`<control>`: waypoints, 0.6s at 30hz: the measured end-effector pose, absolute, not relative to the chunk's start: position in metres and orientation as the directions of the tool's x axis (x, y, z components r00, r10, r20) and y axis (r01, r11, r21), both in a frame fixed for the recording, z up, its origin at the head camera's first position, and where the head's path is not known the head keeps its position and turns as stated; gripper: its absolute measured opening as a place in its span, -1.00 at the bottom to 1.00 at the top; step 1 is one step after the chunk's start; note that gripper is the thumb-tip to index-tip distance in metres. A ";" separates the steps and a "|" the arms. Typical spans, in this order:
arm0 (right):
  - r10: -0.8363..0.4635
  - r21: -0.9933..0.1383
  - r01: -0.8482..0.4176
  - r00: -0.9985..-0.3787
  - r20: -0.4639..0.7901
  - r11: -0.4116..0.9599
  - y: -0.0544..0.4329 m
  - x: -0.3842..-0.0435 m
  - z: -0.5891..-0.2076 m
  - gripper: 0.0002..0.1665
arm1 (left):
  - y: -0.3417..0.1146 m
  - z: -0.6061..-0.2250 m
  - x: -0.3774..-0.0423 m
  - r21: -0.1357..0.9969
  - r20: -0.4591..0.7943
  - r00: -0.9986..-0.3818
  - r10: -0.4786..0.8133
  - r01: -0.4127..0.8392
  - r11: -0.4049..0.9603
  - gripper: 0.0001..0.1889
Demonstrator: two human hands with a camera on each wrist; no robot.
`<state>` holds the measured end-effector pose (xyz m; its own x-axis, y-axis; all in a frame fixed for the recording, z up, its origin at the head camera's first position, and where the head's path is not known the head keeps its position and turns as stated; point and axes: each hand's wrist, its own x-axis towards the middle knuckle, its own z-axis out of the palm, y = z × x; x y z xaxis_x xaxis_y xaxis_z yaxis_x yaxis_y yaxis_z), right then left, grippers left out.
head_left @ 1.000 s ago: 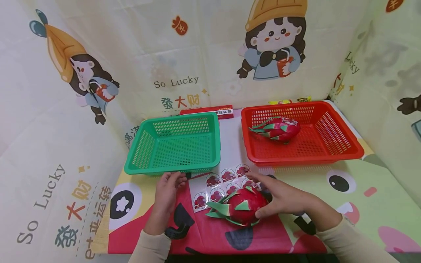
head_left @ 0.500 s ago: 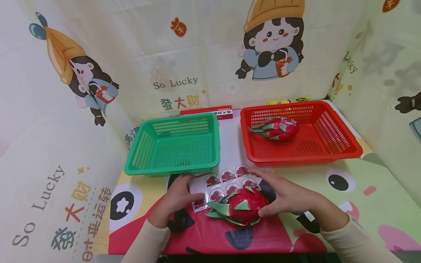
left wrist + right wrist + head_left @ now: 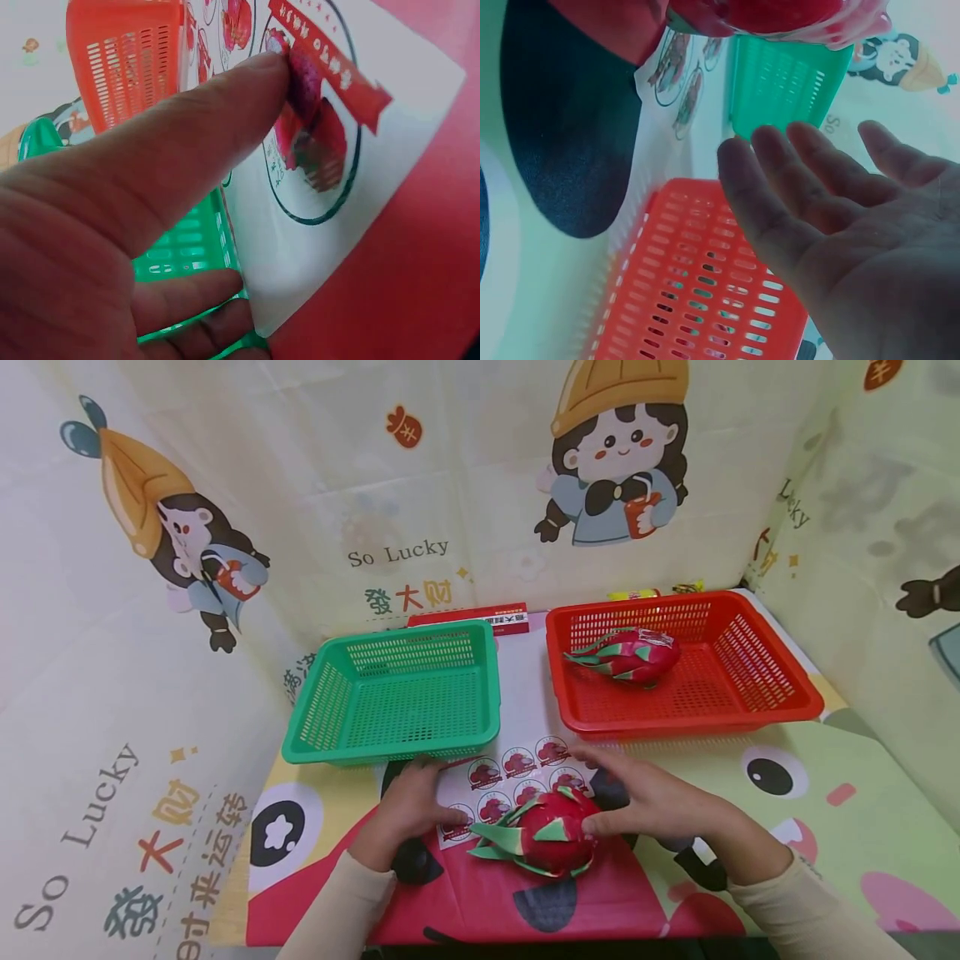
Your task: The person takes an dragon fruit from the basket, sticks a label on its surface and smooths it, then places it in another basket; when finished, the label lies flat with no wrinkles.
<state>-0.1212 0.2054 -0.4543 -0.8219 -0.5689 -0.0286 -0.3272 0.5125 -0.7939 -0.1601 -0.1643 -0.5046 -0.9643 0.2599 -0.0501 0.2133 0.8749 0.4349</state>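
A red dragon fruit [image 3: 558, 835] with green leaf tips lies on its side on the table, overlapping a white sheet [image 3: 457, 787] of round dragon-fruit stickers. At the sheet's left edge is my left hand [image 3: 411, 806], its thumb [image 3: 225, 105] over a corner sticker [image 3: 322, 150] and its fingers extended along the edge. My right hand [image 3: 656, 802] curves around the fruit's right side, thumb tip right at its skin. In the right wrist view the fingers of that hand [image 3: 855, 202] are spread and relaxed, with the fruit's plastic-wrapped side at the top.
Behind the sheet stands a green basket [image 3: 491, 747] with nothing in it. A red basket [image 3: 690, 727] to its right holds another wrapped dragon fruit [image 3: 637, 656]. A red box [image 3: 510, 618] and a yellow packet [image 3: 632, 595] lie at the back, before the printed cloth wall.
My left hand has come from the green basket's front edge to the sticker sheet, its thumb now over the left sticker. My right hand has stayed beside the dragon fruit, shifting only slightly.
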 end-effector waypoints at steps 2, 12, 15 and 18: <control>-0.555 -0.792 -0.332 -0.832 -0.012 0.513 0.205 -0.123 -0.455 0.10 | -0.164 -0.505 -0.161 0.434 -0.056 -0.965 0.254 0.206 0.877 -0.03; -0.485 -0.788 -0.328 -0.874 0.042 0.521 0.200 -0.124 -0.456 -0.10 | -0.164 -0.506 -0.167 0.434 -0.113 -0.967 0.227 0.157 0.887 -0.07; -0.487 -0.796 -0.325 -0.872 0.044 0.510 0.201 -0.124 -0.457 -0.10 | -0.163 -0.506 -0.169 0.418 -0.132 -0.968 0.212 0.140 0.898 -0.05; -0.493 -0.798 -0.330 -0.869 0.047 0.504 0.201 -0.124 -0.457 -0.09 | -0.162 -0.505 -0.171 0.414 -0.145 -0.968 0.205 0.129 0.901 -0.08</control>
<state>-0.1236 0.2012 -0.4574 -0.8688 -0.4929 0.0474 -0.3296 0.5042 -0.7982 -0.1708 -0.1619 -0.5052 -0.9679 0.2052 -0.1449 0.1292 0.9013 0.4135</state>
